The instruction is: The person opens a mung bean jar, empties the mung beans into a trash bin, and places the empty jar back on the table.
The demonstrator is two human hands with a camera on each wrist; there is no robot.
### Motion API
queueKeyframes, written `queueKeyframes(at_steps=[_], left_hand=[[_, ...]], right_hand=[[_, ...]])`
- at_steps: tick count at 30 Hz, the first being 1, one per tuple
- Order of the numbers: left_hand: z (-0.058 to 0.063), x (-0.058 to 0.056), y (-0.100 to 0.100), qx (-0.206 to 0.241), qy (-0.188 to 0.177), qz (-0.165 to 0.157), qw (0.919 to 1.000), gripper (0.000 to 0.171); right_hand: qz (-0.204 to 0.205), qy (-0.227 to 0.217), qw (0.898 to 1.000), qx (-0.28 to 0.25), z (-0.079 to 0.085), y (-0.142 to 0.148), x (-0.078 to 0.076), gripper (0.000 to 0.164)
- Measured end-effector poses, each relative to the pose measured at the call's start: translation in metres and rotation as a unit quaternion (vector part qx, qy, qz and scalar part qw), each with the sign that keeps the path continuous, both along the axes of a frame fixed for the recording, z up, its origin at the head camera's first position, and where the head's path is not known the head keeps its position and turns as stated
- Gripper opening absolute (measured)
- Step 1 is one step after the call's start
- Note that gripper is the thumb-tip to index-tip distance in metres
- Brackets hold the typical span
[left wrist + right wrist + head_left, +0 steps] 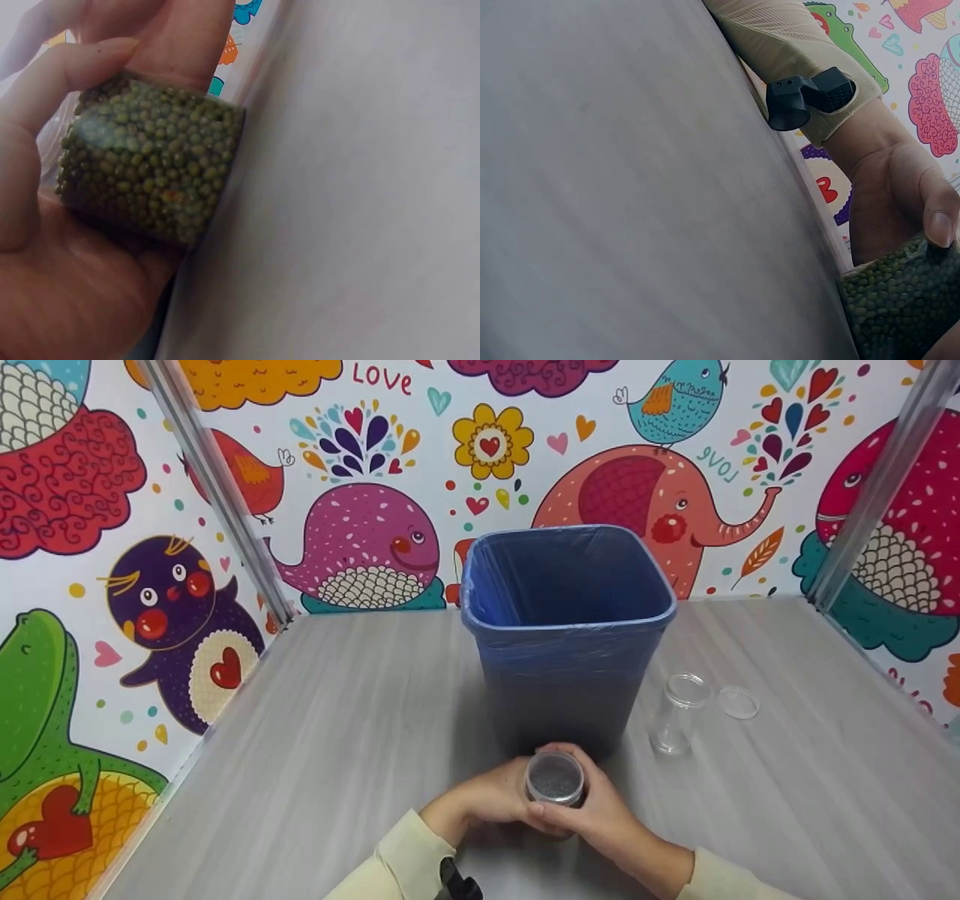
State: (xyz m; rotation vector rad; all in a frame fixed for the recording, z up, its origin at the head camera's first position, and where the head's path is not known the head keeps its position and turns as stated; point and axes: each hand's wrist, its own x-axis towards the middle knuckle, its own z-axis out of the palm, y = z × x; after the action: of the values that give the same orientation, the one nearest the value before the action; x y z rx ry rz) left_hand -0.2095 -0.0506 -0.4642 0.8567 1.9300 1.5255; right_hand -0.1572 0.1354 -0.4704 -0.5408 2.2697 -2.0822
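Note:
A clear jar (553, 778) stands low over the table, in front of the bin, with both hands around it. Small green beans (150, 157), which look like mung beans, fill it in the left wrist view. My left hand (491, 793) grips the jar from the left, its thumb against the side in the right wrist view. From the right, my right hand (604, 810) holds the upper part, with fingers behind and thumb in front. Whether a lid sits on the jar is hard to tell.
A blue-grey bin (566, 682) lined with a clear bag stands just beyond the hands. To its right are another clear jar (673, 727), seemingly empty, and a round clear lid (739, 703) lying flat. Cartoon-printed walls and metal posts bound the grey table (337, 720).

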Motion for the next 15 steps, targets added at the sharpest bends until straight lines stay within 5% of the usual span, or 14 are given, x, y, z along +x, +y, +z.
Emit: queueKeyframes(at_steps=[15], left_hand=[[0.0002,0.0014,0.0001,0.009,-0.009,0.002,0.9999,0.063]], right_hand=[[-0.020,-0.010,0.999,-0.039,-0.0006,-0.0029,0.0018,0.075]])
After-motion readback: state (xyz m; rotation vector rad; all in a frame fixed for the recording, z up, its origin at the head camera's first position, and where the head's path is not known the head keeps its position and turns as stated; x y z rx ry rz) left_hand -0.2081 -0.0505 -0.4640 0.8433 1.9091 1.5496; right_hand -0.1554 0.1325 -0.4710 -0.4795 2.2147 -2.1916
